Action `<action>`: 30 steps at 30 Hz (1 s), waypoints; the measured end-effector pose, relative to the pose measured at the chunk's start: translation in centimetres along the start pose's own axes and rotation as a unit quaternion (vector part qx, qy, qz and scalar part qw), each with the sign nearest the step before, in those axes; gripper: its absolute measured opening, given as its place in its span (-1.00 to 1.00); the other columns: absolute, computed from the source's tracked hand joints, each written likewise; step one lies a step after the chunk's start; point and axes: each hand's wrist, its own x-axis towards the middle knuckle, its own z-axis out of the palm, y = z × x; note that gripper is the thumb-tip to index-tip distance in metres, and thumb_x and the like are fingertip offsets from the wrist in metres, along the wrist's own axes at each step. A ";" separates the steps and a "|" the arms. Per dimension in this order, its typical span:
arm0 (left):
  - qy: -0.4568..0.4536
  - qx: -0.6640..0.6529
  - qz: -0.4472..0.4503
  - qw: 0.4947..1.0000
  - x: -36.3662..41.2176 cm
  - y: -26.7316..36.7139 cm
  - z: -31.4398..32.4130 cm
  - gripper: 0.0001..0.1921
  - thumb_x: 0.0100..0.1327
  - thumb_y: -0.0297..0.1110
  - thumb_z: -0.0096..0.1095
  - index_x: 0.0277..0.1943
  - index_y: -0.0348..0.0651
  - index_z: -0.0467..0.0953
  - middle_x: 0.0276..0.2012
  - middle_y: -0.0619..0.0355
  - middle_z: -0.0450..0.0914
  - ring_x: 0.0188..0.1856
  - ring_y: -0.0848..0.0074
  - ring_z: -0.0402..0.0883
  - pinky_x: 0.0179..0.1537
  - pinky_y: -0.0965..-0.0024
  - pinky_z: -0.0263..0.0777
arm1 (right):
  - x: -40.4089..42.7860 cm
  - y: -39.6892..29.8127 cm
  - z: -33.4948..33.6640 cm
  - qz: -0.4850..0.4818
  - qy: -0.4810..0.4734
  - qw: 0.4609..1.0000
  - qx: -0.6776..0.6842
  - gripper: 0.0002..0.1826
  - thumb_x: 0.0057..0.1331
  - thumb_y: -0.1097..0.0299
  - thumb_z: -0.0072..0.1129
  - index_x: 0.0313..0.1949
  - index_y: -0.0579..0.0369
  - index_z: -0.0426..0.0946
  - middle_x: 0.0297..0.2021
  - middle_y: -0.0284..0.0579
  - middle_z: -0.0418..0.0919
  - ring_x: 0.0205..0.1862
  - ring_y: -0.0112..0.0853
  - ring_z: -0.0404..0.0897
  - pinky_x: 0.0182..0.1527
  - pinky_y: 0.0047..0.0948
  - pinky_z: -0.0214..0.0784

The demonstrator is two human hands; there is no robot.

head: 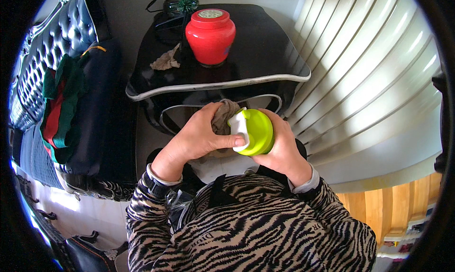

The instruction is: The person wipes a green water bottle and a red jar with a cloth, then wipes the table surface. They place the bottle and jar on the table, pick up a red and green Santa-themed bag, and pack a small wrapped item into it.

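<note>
Between my hands, in front of the black table's edge, is a cup with a lime-green lid (261,132). A white flip spout cap (239,129) sits on the lid's left side. My right hand (284,144) wraps around the cup from the right; the cup's body is mostly hidden below the lid. My left hand (201,133) has its thumb pressed on the white cap. A crumpled grey-brown cloth (225,115) is bunched in its fingers against the lid's left side.
On the black side table (263,40) stand a red lidded jar (210,37) and a small artificial green tree (187,0). A crumpled brown scrap (166,59) lies left of the jar. A tufted sofa (64,37) with green-and-red fabric (58,108) is at left; a ribbed white wall (359,65) curves at right.
</note>
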 end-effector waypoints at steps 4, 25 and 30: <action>-0.044 -0.076 -0.007 0.996 0.0 0.3 0.3 -0.02 -0.06 0.04 0.82 0.30 -0.41 0.43 0.12 -0.01 0.63 0.16 0.39 0.59 0.30 0.31 0.41 | -0.2 -0.1 0.2 -0.027 0.019 0.999 -0.029 -0.03 -0.12 0.28 0.62 0.33 0.12 0.37 0.13 0.03 0.58 0.16 0.00 0.57 0.21 -0.04 0.32; 0.260 0.177 0.140 0.939 0.3 -0.9 4.0 -0.20 0.44 0.21 0.19 0.25 -0.56 0.36 -0.01 -0.28 0.46 -0.01 -0.08 0.54 0.06 0.10 0.45 | 0.5 -1.2 1.3 -0.078 0.041 0.990 -0.115 -0.06 -0.16 0.41 0.54 0.29 0.20 0.37 0.11 0.06 0.56 0.10 0.00 0.57 0.18 0.01 0.35; 0.302 0.106 0.178 0.931 0.1 -1.2 5.2 -0.41 0.56 -0.03 0.02 0.24 -0.55 0.35 -0.04 -0.24 0.43 -0.03 -0.03 0.49 0.08 0.11 0.40 | 0.3 -1.5 1.7 -0.084 0.043 0.988 -0.123 -0.07 -0.20 0.46 0.51 0.27 0.22 0.38 0.07 0.13 0.55 0.08 0.05 0.56 0.17 0.00 0.37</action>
